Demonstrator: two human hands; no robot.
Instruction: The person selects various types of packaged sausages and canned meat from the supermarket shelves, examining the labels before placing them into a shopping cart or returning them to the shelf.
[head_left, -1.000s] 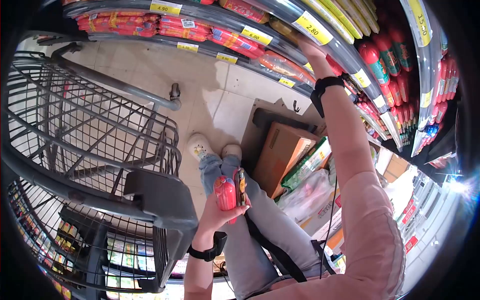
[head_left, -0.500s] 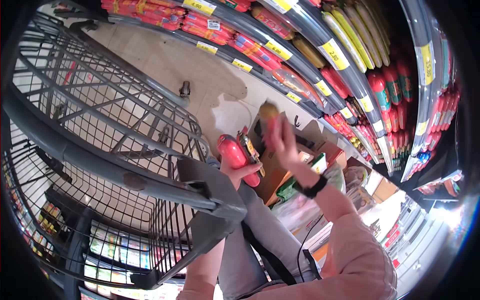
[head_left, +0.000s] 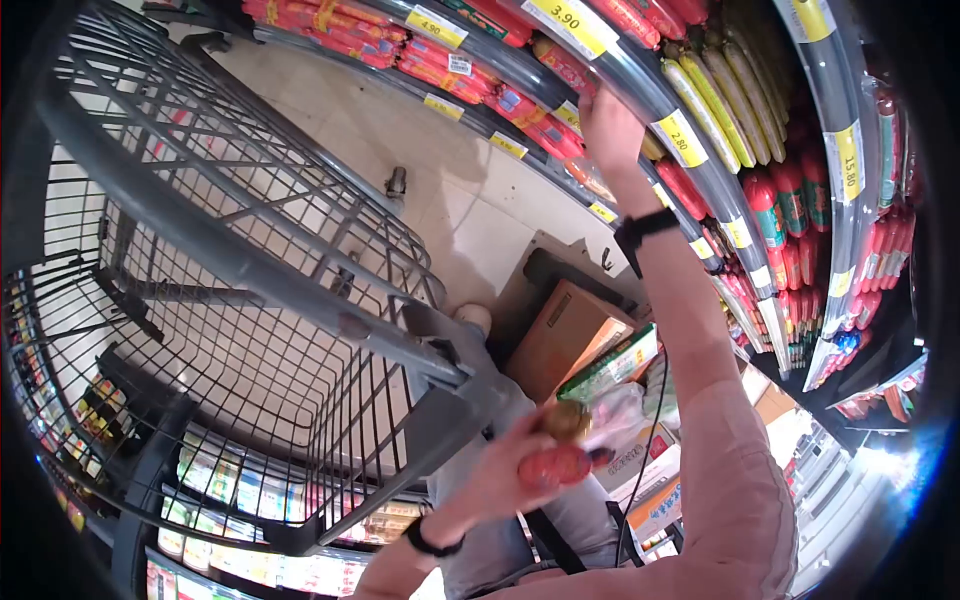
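Observation:
My left hand [head_left: 495, 475], low in front of my lap, is closed round packaged sausages. A red sausage [head_left: 552, 468] and a gold-ended sausage [head_left: 566, 421] stick out of it, blurred by motion. My right hand [head_left: 612, 130] reaches in between two shelf levels, just below the 3.90 price tag [head_left: 570, 25]. Its fingers are mostly hidden behind the shelf edge, near a red-wrapped sausage [head_left: 562, 66], so their grip does not show. Yellow-green sausages [head_left: 712, 100] lie on the shelf to the right of that hand.
A grey shopping cart [head_left: 240, 250] fills the left side, its handle end close to my left arm. Under the shelves stand a cardboard box [head_left: 568, 335] and a green-and-white carton [head_left: 612, 362]. Red sausage packs [head_left: 335, 35] line the shelves at top left.
My right hand has gone up from beside the left hand into the shelf, without the sausage it held. My left hand has come down and back, now with a gold-ended sausage beside the red one.

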